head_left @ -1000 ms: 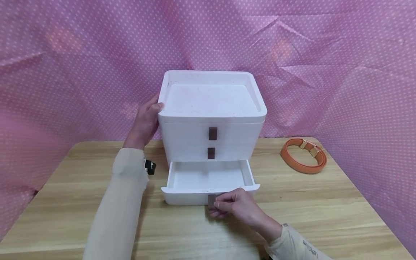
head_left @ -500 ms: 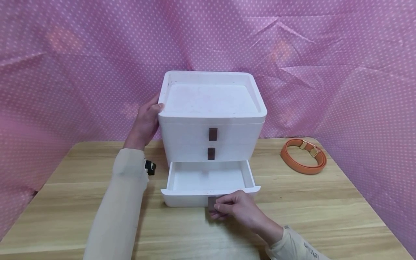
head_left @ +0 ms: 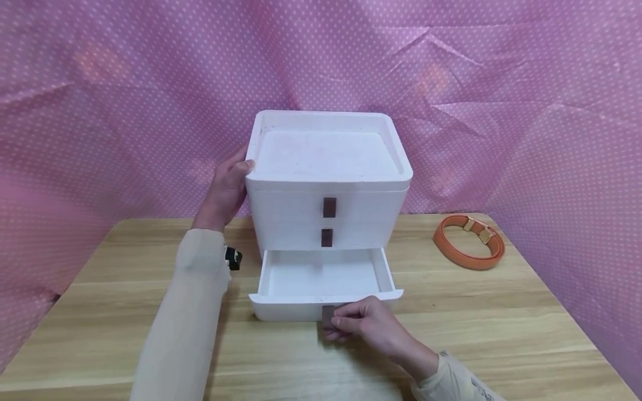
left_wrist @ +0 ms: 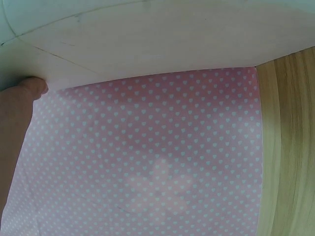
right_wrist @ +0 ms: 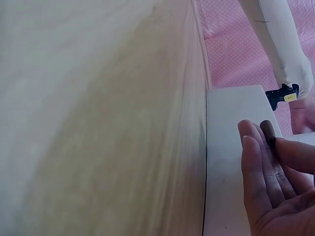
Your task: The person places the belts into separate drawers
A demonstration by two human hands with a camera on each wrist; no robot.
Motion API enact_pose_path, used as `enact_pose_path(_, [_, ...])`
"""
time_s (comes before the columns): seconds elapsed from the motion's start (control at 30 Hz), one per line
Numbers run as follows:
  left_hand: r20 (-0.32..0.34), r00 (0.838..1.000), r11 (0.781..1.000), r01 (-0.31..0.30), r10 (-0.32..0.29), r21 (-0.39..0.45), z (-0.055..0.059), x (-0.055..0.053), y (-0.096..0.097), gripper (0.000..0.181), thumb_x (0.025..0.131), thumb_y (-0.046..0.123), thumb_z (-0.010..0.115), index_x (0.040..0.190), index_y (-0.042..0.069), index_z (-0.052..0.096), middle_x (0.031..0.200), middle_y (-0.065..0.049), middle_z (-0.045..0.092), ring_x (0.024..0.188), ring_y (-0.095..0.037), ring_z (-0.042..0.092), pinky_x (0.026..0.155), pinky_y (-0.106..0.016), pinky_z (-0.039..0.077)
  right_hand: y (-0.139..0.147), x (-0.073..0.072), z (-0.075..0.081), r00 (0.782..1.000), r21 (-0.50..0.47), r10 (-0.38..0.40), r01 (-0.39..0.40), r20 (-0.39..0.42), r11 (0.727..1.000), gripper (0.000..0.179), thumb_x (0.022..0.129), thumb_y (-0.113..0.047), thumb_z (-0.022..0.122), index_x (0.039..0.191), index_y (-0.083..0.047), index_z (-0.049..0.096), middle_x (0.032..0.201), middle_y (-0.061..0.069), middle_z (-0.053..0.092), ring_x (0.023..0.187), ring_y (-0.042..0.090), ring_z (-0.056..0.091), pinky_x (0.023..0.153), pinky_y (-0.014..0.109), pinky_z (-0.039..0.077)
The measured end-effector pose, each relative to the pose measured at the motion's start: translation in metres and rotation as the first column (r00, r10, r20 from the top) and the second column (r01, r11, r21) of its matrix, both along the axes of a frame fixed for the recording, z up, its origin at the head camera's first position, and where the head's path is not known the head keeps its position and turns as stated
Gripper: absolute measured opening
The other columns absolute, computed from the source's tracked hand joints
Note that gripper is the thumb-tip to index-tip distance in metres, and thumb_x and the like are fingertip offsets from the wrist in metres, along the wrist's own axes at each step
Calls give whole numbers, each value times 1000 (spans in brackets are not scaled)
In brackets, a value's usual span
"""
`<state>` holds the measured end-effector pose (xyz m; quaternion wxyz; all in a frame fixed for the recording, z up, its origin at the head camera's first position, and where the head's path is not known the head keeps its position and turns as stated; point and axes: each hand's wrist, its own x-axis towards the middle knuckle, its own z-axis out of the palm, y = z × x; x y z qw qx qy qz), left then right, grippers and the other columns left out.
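A white drawer cabinet (head_left: 291, 214) stands mid-table, its bottom drawer (head_left: 321, 273) pulled out and bare inside. My left hand (head_left: 227, 186) holds the cabinet's left side, thumb over the top rim. In the left wrist view, part of that hand (left_wrist: 19, 105) touches the white side wall (left_wrist: 162, 46); most of the hand is out of frame. With thumb and finger, my right hand (head_left: 373, 328) pinches the brown tab handle (head_left: 328, 316) on the bottom drawer's front. The right wrist view has the tab (right_wrist: 267, 130) between thumb and fingers, the other fingers extended.
An orange belt (head_left: 468, 245), coiled with gold-coloured fittings, lies on the wooden table (head_left: 501, 328) to the right. Two upper drawers stay closed, with brown tabs (head_left: 329, 207). A pink dotted curtain (head_left: 321, 55) surrounds the back and sides.
The bottom drawer and my right hand have come slightly towards me. My left hand keeps its place on the cabinet, and the belt lies still.
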<state>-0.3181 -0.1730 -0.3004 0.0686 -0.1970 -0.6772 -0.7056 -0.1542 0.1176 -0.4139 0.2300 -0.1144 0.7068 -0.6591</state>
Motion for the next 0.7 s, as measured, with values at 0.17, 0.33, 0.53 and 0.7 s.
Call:
enact_pose_path(0.17, [4, 1000, 1000, 5, -5, 19, -2, -1, 0, 62, 95, 25, 48, 155, 18, 31, 159, -2, 28, 144, -24, 26, 117, -40, 24, 1, 1, -2, 1000, 2, 9, -9, -9, 1000, 18, 93, -4, 64, 104, 8, 72, 89, 21, 72, 86, 32, 72, 77, 41, 59])
enact_pose_path(0.33, [-3, 1000, 1000, 0, 0, 16, -2, 0, -1, 63, 95, 25, 48, 155, 17, 31, 159, -4, 29, 143, -25, 28, 116, -41, 25, 1, 3, -3, 1000, -8, 13, -13, -10, 1000, 18, 93, -3, 64, 104, 8, 72, 88, 21, 72, 86, 32, 72, 77, 42, 59])
enact_pose_path(0.53, [-6, 1000, 1000, 5, -5, 12, -2, 0, 0, 63, 95, 27, 48, 155, 19, 31, 158, -5, 30, 143, -26, 29, 116, -42, 25, 2, 4, -2, 1000, -9, 20, -20, -12, 1000, 18, 93, -3, 63, 104, 8, 72, 89, 21, 72, 86, 33, 71, 77, 41, 59])
enact_pose_path(0.7, [-15, 1000, 1000, 9, -9, 15, -3, -1, 1, 63, 95, 26, 48, 155, 18, 31, 159, -4, 29, 143, -26, 28, 116, -42, 24, 2, 4, -1, 1000, -12, 20, -21, -14, 1000, 18, 93, -2, 63, 103, 9, 71, 89, 22, 72, 86, 33, 71, 77, 41, 59])
